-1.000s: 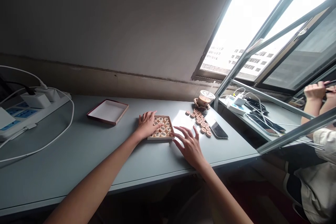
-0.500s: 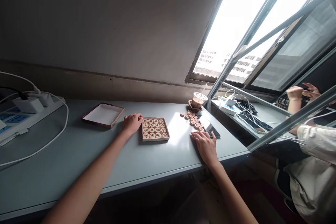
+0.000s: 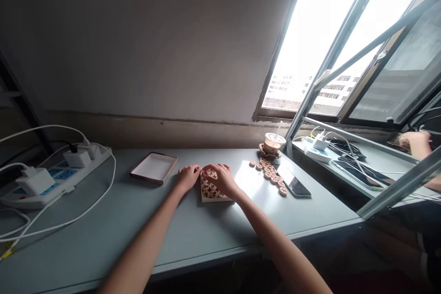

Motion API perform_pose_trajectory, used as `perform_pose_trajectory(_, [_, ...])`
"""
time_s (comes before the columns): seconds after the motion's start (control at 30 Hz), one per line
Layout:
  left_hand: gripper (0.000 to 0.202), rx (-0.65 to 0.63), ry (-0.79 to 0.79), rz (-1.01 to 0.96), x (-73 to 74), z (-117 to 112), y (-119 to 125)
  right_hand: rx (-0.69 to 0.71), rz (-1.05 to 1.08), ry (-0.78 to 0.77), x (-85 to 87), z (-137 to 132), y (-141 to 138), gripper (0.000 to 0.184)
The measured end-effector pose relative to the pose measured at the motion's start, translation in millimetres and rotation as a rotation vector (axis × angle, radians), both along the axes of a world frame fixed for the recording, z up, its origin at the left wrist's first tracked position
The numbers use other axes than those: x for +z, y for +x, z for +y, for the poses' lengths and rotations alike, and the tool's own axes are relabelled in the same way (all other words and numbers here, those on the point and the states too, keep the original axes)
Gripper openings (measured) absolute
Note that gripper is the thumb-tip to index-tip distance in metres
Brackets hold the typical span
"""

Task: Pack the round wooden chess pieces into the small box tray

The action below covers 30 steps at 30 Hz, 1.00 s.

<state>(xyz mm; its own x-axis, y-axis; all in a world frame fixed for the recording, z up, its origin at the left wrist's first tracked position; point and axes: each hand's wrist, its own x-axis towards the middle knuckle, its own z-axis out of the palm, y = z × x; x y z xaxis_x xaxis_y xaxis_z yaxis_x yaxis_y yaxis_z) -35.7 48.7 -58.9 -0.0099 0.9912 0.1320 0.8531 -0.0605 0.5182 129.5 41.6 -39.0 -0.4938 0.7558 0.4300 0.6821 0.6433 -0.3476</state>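
A shallow box [image 3: 216, 200] stands on the desk with rows of round wooden Chinese chess pieces [image 3: 213, 187] lying face up in it. My left hand [image 3: 189, 177] is at the box's back left corner, fingers curled against its edge. Over the back part of the box reaches my right hand [image 3: 220, 178], its fingers closed and pointing left; it covers several pieces, and whatever is between its fingertips is hidden. More loose chess pieces [image 3: 270, 172] lie spread out to the right, beside a dark phone [image 3: 294, 181].
Left of the box lies its lid [image 3: 154, 166], inner side up. A lidded drink cup [image 3: 274, 142] stands at the back right. Power strips [image 3: 62, 175] with white cables take up the desk's left. A metal frame [image 3: 310, 101] and another person's arm [image 3: 418, 144] are at right.
My right hand has moved left from beside the loose pieces to over the box. My left hand stays at the box's edge. The view has shifted, and the other person's hands have moved.
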Motion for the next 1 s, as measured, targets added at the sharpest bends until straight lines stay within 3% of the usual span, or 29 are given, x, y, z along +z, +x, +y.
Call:
perform_pose_trajectory(0.1, [0.042, -0.006, 0.014, 0.012, -0.3, 0.4, 1.7, -0.095, -0.025, 0.085, 3.2, 13.1, 5.4, 0.018])
perform_pose_trajectory(0.23, [0.039, -0.049, 0.02, 0.021, -1.1, 0.3, 5.4, -0.426, -0.073, 0.164, 2.1, 36.2, 57.3, 0.022])
perform_pose_trajectory(0.37, [0.034, -0.073, 0.034, 0.035, -1.3, -1.2, 7.8, -0.6, -0.266, 0.073, -17.4, 63.2, 114.8, 0.037])
perform_pose_trajectory(0.47, [0.036, -0.06, 0.052, 0.054, -2.0, -2.2, 10.4, -0.623, -0.329, 0.022, -32.7, 71.8, 138.0, 0.038])
perform_pose_trajectory(0.6, [0.041, -0.015, 0.088, 0.067, -1.9, -1.0, 12.5, -0.552, -0.297, 0.101, -32.2, 62.1, 140.6, 0.03])
perform_pose_trajectory(0.8, [0.049, -0.093, -0.091, -0.145, 7.1, 2.6, -6.2, -0.282, -0.226, 0.2, -1.7, 32.9, 103.7, 0.016])
perform_pose_trajectory(0.9, [0.046, -0.14, -0.103, -0.176, 10.0, 1.2, -12.0, -0.064, -0.054, 0.096, 7.9, 27.2, 71.3, 0.022])
perform_pose_trajectory(1.0, [0.042, -0.122, -0.081, -0.156, 10.9, -1.1, -9.0, 0.097, 0.05, -0.038, 5.5, 28.7, 41.9, 0.021])
